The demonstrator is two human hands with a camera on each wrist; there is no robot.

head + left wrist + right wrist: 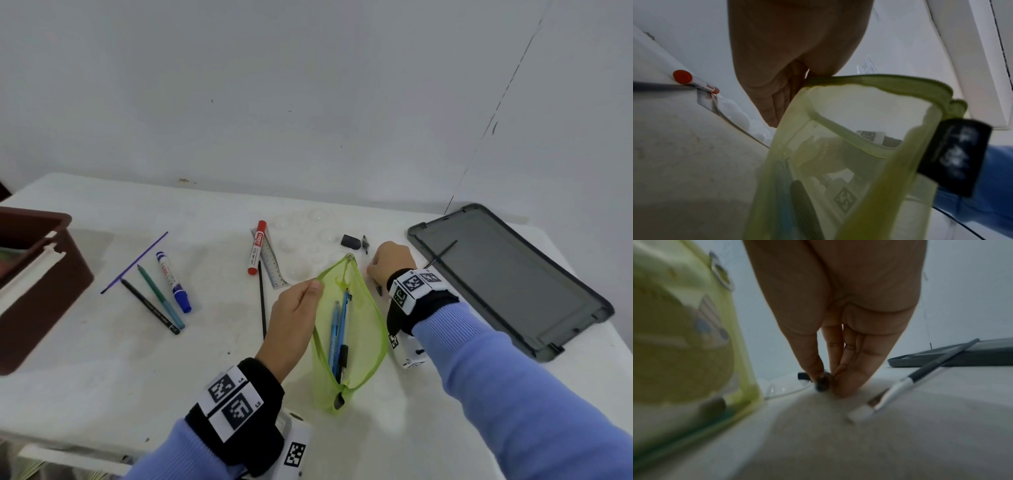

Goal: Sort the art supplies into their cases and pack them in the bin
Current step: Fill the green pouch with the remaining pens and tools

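A green mesh pouch [359, 308] stands unzipped at the table's middle, with blue pens [337, 329] inside it. My left hand [317, 286] pinches the pouch's left rim and holds the mouth wide; the left wrist view shows that pinch [803, 79] on the green edge [869, 81]. Just right of the pouch, my right hand [373, 270] reaches down to the table. Its fingertips [846, 386] pinch the end of a dark pen [823, 381], whose shaft is mostly hidden under the hand.
A brown bin [34, 274] stands at far left, a grey case [507, 277] at right with a thin brush [442, 253] leaning on it. Loose items: red marker [257, 246], ruler [272, 263], black pencil [262, 301], blue marker [173, 281], green pen [161, 296], purple stick [135, 262], black cap [351, 241].
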